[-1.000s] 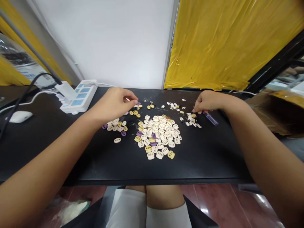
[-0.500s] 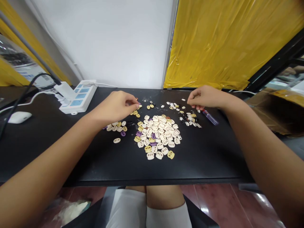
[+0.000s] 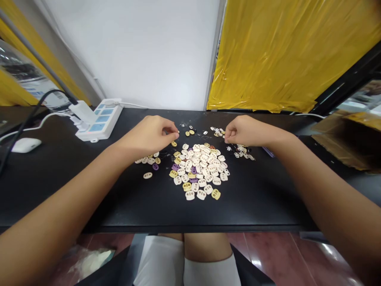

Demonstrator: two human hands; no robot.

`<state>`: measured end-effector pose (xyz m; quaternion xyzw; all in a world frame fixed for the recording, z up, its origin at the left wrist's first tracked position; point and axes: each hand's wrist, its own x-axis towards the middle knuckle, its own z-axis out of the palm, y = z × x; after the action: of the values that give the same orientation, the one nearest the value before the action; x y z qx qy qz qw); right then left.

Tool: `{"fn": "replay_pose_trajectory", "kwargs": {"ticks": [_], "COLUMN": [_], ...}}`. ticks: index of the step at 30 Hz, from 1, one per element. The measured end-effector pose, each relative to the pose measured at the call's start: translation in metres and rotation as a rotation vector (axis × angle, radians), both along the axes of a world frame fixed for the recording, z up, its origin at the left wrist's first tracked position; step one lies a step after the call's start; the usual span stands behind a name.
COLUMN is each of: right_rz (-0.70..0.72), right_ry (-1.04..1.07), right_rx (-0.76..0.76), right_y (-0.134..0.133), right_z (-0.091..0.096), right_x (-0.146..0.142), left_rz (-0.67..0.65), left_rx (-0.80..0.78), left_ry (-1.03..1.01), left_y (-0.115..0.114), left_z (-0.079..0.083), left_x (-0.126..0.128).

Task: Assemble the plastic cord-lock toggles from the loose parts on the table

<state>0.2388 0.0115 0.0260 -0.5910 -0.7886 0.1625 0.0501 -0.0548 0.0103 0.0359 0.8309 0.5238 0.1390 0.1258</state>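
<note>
Within the last second, the right hand (image 3: 247, 130) has made the main change. It was low beside the nearer small white pieces (image 3: 241, 154), then it rose, and now it has come to the left, at the near side of the farther small white pieces (image 3: 217, 134). Its fingers are curled and the tips are drawn together, but whether some piece is between them I cannot tell.

The left hand (image 3: 150, 135) has stayed almost in its place, on the far left of the counter (image 3: 253, 198), with thumb and finger in a pinch. A tiny pale thing shows at the tips (maybe it is held, maybe it only lies behind), so I cannot say what is grasped.

By this shift the gap between both hands became smaller, and the right forearm now covers most of the purple object (image 3: 268, 151), which showed more fully before. The big pile of cream, yellow and purple ovals (image 3: 202, 163) lies in the middle, nearer than the hands, and looks unchanged. The left group of ovals (image 3: 151, 161) is partly under the left hand. I judge that the work now concerns the small parts, not the pile.
</note>
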Motion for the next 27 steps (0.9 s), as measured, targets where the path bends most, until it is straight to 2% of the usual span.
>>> {"fn": "replay_pose_trajectory", "kwargs": {"ticks": [5,11,14,17,22,27], "right_rz": [0.05,0.017,0.024,0.054,0.207,0.223], "right_ry": [-0.068,-0.101,-0.068,0.055,0.403,0.594], "right_rx": [0.025,-0.009,-0.003,0.023,-0.129,-0.134], "right_y": [0.002,0.002,-0.001,-0.008,-0.025,-0.033], "right_z": [-0.006,-0.01,-0.008,-0.002,0.01,0.01], "right_x": [-0.001,-0.005,-0.007,-0.013,-0.029,-0.044], "left_rz": [0.006,-0.058,-0.078,-0.091,-0.235,-0.21], "left_rx": [0.006,-0.033,-0.029,-0.058,-0.326,-0.581], "left_ry": [0.019,0.016,-0.03,-0.169,-0.517,-0.733], "left_y": [-0.001,-0.003,-0.003,-0.003,-0.01,-0.02], "left_z": [-0.001,-0.006,-0.008,-0.011,-0.02,-0.027], "left_x": [0.003,0.008,0.008,0.009,0.022,0.036]}}
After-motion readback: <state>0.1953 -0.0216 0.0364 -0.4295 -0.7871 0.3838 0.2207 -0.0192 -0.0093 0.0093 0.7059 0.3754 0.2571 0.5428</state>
